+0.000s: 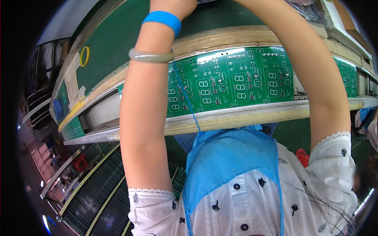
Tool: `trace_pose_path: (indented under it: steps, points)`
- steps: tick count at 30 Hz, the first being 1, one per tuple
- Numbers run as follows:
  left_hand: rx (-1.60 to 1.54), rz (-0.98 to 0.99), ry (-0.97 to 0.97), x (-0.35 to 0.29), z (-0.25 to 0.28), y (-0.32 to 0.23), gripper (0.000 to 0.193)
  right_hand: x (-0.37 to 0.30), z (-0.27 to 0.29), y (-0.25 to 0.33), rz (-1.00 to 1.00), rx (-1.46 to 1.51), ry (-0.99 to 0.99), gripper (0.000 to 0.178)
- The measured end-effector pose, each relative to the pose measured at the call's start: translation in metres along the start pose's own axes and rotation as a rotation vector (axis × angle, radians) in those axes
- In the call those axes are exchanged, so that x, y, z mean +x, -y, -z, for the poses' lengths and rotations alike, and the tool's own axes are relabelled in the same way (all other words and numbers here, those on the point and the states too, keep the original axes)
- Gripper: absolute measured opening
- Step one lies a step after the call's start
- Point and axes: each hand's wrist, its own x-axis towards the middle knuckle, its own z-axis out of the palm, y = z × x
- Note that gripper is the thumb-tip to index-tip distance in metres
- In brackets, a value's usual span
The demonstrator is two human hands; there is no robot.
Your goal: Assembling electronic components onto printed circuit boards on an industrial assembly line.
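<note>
Both my arms reach up past the top edge of the head view. Only the wrist end of my left hand (173, 6) shows there; its fingers are cut off, so what it holds cannot be made out. A blue wrist strap (162, 20) and a pale bangle (151, 56) circle that arm, and a thin blue cord (185, 93) hangs down across the boards. Of my right arm (303, 47) only the forearm is seen; the hand lies beyond the frame. Between my arms, a green circuit board panel (226, 84) with white digit displays rests in a rail track.
Wooden strips and a metal rail (244, 105) edge the track. Another green panel (346, 76) sits at right. A yellow tape ring (84, 56) lies on the green bench top (114, 43). Slotted black racks (98, 192) stand lower left. Clear plastic bags (309, 11) are at upper right.
</note>
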Motion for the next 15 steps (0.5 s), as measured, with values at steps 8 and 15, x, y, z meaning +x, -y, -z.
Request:
trace_pose_path:
  steps: [8, 15]
  points:
    - [0.044, 0.083, -0.017, 0.007, -0.014, -0.003, 0.015, -0.005, -0.035, 0.011, -0.046, -0.165, -0.272, 0.013]
    - [-0.037, 0.211, 0.050, 0.008, -0.008, -0.009, 0.017, -0.010, -0.036, 0.014, -0.056, -0.184, -0.286, 0.012]
